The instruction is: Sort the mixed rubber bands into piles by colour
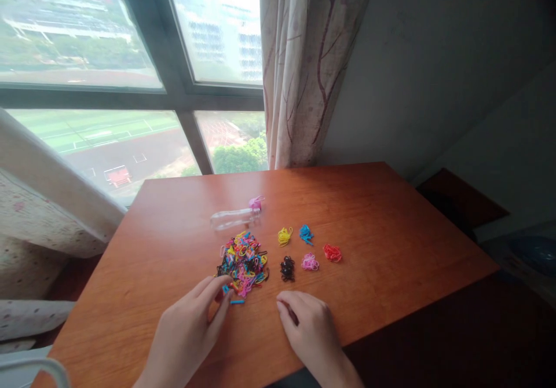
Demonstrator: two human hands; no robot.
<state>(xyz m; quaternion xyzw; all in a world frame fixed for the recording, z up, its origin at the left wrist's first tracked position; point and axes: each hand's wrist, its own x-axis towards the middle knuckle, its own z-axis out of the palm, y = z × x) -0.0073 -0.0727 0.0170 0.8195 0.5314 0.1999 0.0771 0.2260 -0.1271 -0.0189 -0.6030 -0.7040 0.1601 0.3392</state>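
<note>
A mixed heap of small coloured rubber bands lies on the wooden table. At its near left edge is my left hand, thumb and forefinger apart around a few bands, a blue one among them. My right hand rests on the table right of the heap, fingers curled and fingertips together; whatever they may hold is hidden. Beyond it lie sorted clumps of bands: black, pink, red, yellow and blue. One blue band lies beside my left thumb.
Behind the heap lies a clear plastic container, with a pink object at its right end. The table reaches back to a window and a curtain. A pale curved bar shows at the lower left.
</note>
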